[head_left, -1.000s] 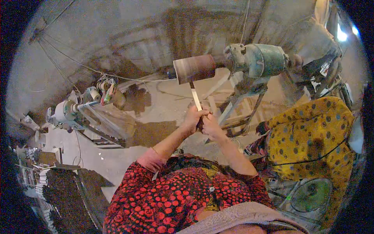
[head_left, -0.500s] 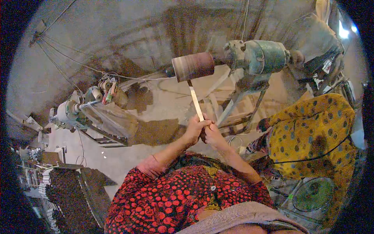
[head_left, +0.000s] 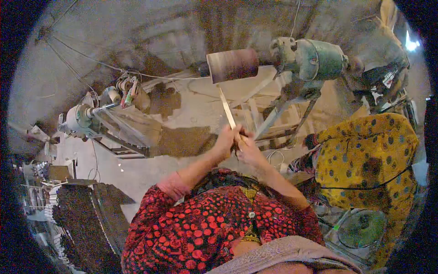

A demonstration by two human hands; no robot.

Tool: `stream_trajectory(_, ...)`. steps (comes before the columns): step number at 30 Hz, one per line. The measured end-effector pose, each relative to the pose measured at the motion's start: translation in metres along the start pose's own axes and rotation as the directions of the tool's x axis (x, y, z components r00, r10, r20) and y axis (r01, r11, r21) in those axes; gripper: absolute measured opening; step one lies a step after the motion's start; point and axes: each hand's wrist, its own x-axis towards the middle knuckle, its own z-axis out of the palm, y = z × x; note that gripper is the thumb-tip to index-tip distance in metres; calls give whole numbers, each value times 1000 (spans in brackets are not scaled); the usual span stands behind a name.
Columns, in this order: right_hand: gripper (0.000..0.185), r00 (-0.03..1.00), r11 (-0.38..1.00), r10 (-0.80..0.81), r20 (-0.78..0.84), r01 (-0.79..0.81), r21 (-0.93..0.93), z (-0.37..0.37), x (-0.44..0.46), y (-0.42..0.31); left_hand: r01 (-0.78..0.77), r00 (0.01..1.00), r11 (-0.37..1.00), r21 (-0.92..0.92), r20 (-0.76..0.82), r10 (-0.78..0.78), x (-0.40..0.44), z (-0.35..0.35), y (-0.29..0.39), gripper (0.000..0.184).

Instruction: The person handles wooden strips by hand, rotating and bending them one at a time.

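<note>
A narrow, flat, pale strip (head_left: 226,108), wooden-looking, points up and away from me. Its near end is in my closed left hand (head_left: 224,142), and my right hand (head_left: 250,150) is closed around the same end, the two hands touching. Whether a handle lies under the fingers is hidden. The strip's far tip appears just below a brown, banded sanding drum (head_left: 232,65); I cannot tell whether they touch. A green motor (head_left: 319,59) on a stand sits to the drum's right.
Another motor (head_left: 78,120) with a shaft stands on a low frame at left. Dark stacked strips (head_left: 77,223) lie at lower left. A yellow spotted cloth (head_left: 365,155) hangs at right above a round green fan-like object (head_left: 363,228). A cable (head_left: 169,77) crosses behind the drum.
The strip's tip, earlier overlapping the drum's lower edge, now shows just beneath it. Both hands have turned the strip slightly and still hold it. The drum sits higher and farther right in view.
</note>
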Motion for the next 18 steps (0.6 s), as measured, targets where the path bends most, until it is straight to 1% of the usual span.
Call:
stream_trajectory(1, 14, 1000, 999, 24, 8, -24, 41, 8, 5, -13, -1, 999, 998, -58, -41, -1, 8, -2, 8, 19)
stream_trajectory(4, 15, 999, 996, 5, -52, 0, 85, 26, 27, -37, 83, 994, 984, -155, -64, -94, 27, -5, 35, 19)
stream_trajectory(7, 14, 999, 992, -44, -7, 44, 114, 9, 63, -25, -98, 995, 995, -13, -17, 98, 51, -15, 52, 20)
stream_trajectory(8, 15, 998, 989, -48, 35, 42, 143, 7, 65, -25, -110, 991, 993, 35, -78, 113, 55, -14, 54, 21)
stream_trajectory(10, 19, 992, 979, -56, 117, 31, 200, 1, 68, -24, -100, 994, 990, 96, -41, 104, 55, -18, 53, 20)
stream_trajectory(11, 18, 997, 989, -39, 64, 30, 147, 2, 66, -23, -96, 995, 987, 127, -22, 99, 51, -16, 57, 21)
stream_trajectory(13, 16, 999, 999, -16, -45, 18, 43, 8, 59, -16, -122, 989, 982, 141, -60, 131, 38, -8, 55, 20)
stream_trajectory(15, 14, 991, 989, -127, -40, 123, -85, 9, 55, -8, -142, 983, 977, 157, -90, 157, 24, -1, 54, 20)
stream_trajectory(17, 14, 990, 987, -127, -64, 119, -105, 12, 49, -8, -157, 978, 972, 174, -109, 178, 18, 3, 50, 22)
stream_trajectory(18, 14, 993, 996, -69, -91, 64, -59, 22, 37, -20, -163, 978, 973, 166, -100, 181, 18, 2, 47, 21)
